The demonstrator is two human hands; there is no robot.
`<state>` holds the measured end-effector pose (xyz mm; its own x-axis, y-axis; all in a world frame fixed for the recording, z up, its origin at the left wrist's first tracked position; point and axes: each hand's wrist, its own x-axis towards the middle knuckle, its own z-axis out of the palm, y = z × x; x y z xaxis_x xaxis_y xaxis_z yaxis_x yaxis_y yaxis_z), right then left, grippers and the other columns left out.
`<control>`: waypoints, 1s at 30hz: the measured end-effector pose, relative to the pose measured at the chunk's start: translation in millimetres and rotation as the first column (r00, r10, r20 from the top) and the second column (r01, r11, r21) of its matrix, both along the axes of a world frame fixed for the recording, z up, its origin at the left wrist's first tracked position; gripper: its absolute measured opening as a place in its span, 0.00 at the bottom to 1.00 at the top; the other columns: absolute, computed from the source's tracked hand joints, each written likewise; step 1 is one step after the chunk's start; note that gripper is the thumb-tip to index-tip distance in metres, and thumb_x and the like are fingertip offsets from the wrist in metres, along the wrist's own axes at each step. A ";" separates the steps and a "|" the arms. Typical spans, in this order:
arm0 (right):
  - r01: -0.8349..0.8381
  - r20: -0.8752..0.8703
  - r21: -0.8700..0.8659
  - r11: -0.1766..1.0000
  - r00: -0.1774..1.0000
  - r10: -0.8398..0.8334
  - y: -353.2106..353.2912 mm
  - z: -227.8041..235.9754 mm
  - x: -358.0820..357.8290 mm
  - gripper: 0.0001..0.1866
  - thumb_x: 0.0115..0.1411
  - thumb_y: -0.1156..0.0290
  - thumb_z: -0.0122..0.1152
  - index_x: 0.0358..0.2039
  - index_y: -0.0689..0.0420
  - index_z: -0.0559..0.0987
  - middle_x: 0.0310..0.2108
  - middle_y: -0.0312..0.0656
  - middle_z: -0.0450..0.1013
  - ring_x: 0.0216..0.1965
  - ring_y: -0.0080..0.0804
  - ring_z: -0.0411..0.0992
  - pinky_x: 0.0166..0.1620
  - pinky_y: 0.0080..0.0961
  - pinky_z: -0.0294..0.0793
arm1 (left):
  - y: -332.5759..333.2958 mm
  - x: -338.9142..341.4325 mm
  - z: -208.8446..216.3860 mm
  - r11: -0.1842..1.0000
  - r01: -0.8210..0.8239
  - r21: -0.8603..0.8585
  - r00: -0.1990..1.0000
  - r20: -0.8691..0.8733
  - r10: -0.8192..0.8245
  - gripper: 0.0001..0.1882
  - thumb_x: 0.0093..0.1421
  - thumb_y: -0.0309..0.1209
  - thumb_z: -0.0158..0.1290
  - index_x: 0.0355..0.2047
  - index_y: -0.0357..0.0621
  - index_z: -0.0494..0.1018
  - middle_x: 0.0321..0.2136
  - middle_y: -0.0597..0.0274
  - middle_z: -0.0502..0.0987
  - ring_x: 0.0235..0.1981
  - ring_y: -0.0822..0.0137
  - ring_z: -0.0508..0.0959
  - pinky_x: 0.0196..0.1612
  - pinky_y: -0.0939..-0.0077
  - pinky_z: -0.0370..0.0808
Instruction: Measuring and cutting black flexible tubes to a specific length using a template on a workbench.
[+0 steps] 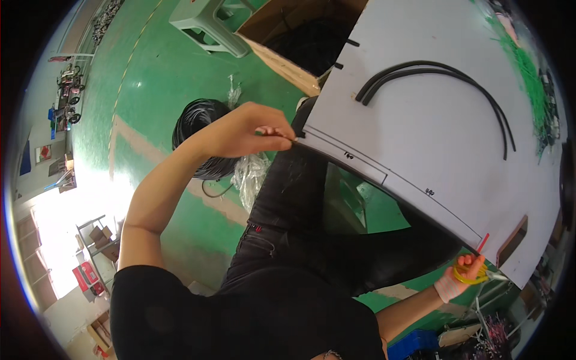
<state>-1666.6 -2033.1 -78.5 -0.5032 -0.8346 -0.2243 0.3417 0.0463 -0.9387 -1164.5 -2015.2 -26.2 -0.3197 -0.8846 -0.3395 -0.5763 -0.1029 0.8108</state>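
Thin black tube stretched along the near edge of a pale grey counter

Left hand (249, 129) pinches one end of the black tube (390, 180) at the counter (432, 126) corner; right hand (465, 276), clenched on yellow-handled scissors (474, 273), meets its right end. Two curved black rubber hoses (444, 75) lie farther off on the smooth matte board. Glossy green floor (150, 90); a coil of black tubing (201, 129) left

A pale grey board (444, 126) is seen, marked with thin black lines; 2 black curved tubes (444, 75) are laid on it; a yellow-handled tool (474, 273) with a red tip is held in the right hand (459, 279); black clothing (282, 264) is worn; the floor (156, 90) is painted green with tan stripes; a black coil (201, 129) and a brown cardboard box (288, 36) are seen; a light grey stool (210, 24) is shown.
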 end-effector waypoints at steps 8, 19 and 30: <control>-0.121 -0.852 -0.136 0.983 0.521 -0.053 -149.2 117.7 38.7 0.14 0.63 0.61 0.46 0.39 0.58 0.72 0.23 0.31 0.62 0.23 0.16 0.59 0.27 0.13 0.61 | -22.7 -50.2 31.0 0.841 -0.517 0.158 0.744 -0.405 0.532 0.10 0.58 0.32 0.52 0.30 0.35 0.72 0.20 0.70 0.69 0.19 0.82 0.67 0.22 0.88 0.64; -0.934 -0.003 0.345 -0.090 -0.097 0.995 -53.4 79.7 187.1 0.34 0.54 0.40 0.49 0.38 0.64 0.68 0.29 0.37 0.64 0.19 0.16 0.61 0.23 0.12 0.63 | -33.6 -80.4 12.1 0.809 -0.524 0.266 0.619 -0.534 0.576 0.10 0.58 0.33 0.52 0.30 0.36 0.73 0.23 0.69 0.70 0.21 0.80 0.68 0.26 0.86 0.67; -0.952 -0.133 0.299 -0.061 -0.105 0.985 -66.3 64.0 210.3 0.30 0.52 0.40 0.54 0.34 0.60 0.68 0.25 0.33 0.63 0.19 0.15 0.57 0.21 0.11 0.60 | -38.2 -78.6 16.8 0.811 -0.516 0.276 0.664 -0.470 0.582 0.10 0.58 0.34 0.52 0.29 0.38 0.73 0.23 0.71 0.70 0.23 0.81 0.68 0.30 0.87 0.67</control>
<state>-1456.3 -2099.4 -14.5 0.7832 -0.4806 -0.3946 -0.3491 0.1852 -0.9186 -1243.0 -2053.4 -9.4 0.0604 -0.9237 -0.3784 0.1095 -0.3707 0.9223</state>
